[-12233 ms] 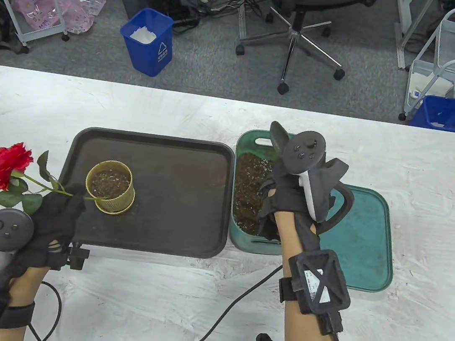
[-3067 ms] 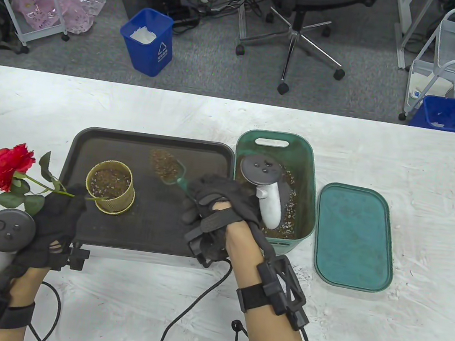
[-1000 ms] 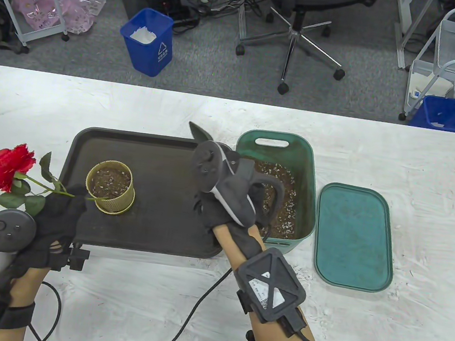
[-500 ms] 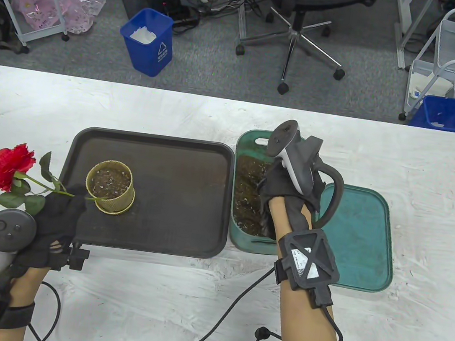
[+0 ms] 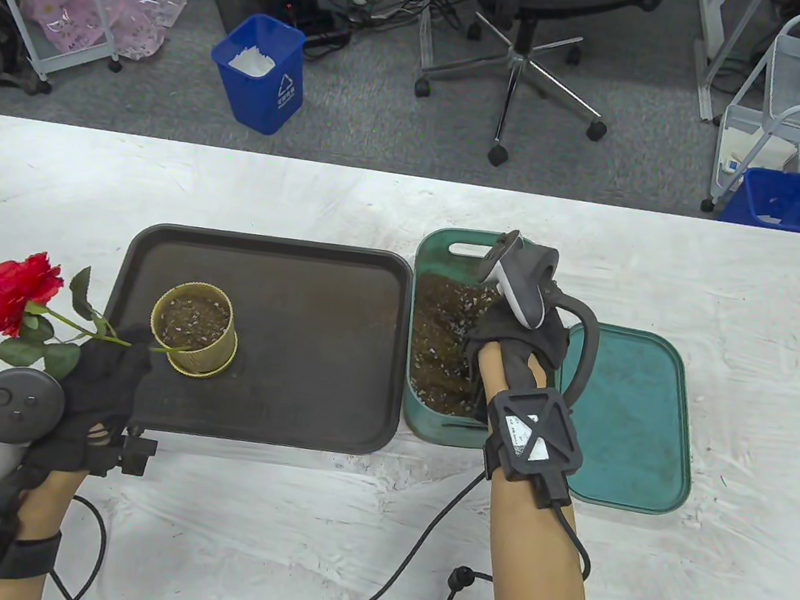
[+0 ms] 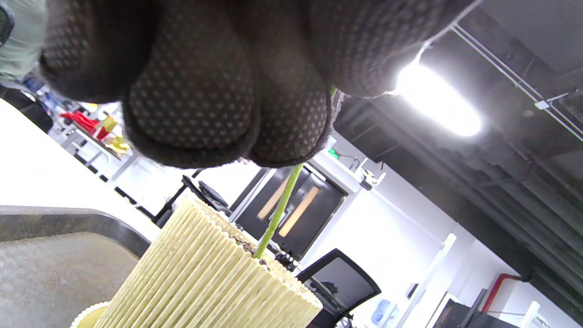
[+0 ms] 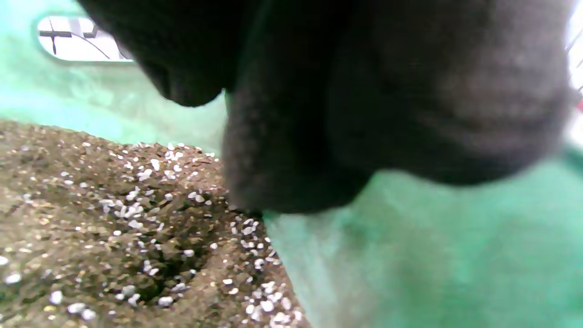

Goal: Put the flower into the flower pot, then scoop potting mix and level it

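The red rose [image 5: 20, 291] leans out to the left, its green stem [image 6: 278, 209] running down into the soil of the ribbed yellow pot [image 5: 202, 360]. My left hand [image 5: 103, 377] pinches the stem just left of the pot, fingers [image 6: 191, 91] curled round it. The pot [image 6: 205, 278] stands on the black tray [image 5: 311, 347]. My right hand [image 5: 514, 331] is down inside the green bin [image 5: 452, 430], fingers curled, right above the potting mix [image 5: 439, 335]. A blurred green surface under the fingers [image 7: 296, 136] looks like the scoop [image 7: 410, 255] dug into the mix [image 7: 114, 218].
The bin's green lid [image 5: 625, 421] lies flat to the right of the bin. Black cables [image 5: 411, 540] trail across the white table toward the front edge. Behind the table stand two blue waste bins, an office chair and wire carts.
One second ago my right hand was over the tray's right edge; it has swung right to the bin and dropped low into the mix. My left hand and the rose stay put.
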A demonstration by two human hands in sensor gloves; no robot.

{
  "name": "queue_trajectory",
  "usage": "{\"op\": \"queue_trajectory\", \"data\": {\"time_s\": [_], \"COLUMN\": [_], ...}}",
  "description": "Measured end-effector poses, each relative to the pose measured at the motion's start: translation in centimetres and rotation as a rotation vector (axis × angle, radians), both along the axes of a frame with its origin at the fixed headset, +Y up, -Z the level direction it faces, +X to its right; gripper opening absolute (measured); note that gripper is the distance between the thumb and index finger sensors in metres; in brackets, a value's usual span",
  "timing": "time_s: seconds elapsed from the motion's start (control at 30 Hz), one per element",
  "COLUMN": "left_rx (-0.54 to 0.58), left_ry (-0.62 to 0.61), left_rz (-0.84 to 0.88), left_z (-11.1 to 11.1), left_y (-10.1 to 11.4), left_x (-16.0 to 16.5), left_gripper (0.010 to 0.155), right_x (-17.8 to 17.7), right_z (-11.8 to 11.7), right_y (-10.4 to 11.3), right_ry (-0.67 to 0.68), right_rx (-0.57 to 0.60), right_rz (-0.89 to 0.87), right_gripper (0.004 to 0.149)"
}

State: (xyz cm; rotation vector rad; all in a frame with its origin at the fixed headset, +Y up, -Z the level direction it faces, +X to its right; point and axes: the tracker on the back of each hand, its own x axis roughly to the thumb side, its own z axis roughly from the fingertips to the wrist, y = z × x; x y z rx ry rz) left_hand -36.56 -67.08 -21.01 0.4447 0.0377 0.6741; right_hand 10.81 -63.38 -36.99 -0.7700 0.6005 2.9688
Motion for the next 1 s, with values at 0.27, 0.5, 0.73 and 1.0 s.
{"op": "queue_trajectory", "data": {"time_s": [0.27, 0.5, 0.73, 1.0], "left_rx": [-0.002, -0.002, 0.0, -0.002], "left_ry": [0.002, 0.002, 0.0, -0.001], "left_rz": [0.005, 0.002, -0.004, 0.0], "left_z": [0.0, 0.0, 0.0, 0.0], "left_y": [0.0, 0.0, 0.1, 0.1], "left_x": [0.0, 0.0, 0.0, 0.0], "left_gripper": [0.046, 0.047, 0.046, 0.047], "right_x": [1.1, 0.8, 1.0, 2.4], "right_z": [-0.6, -1.0, -0.3, 1.1], "right_y": [-1.5, -2.5, -2.6, -2.7], "right_ry": [-0.038, -0.041, -0.052, -0.162], "right_rx": [-0.046, -0.107, -0.115, -0.04], "right_rz": [-0.282, -0.472, -0.719, -0.974], "right_gripper": [0.053, 0.054, 0.053, 0.054]}}
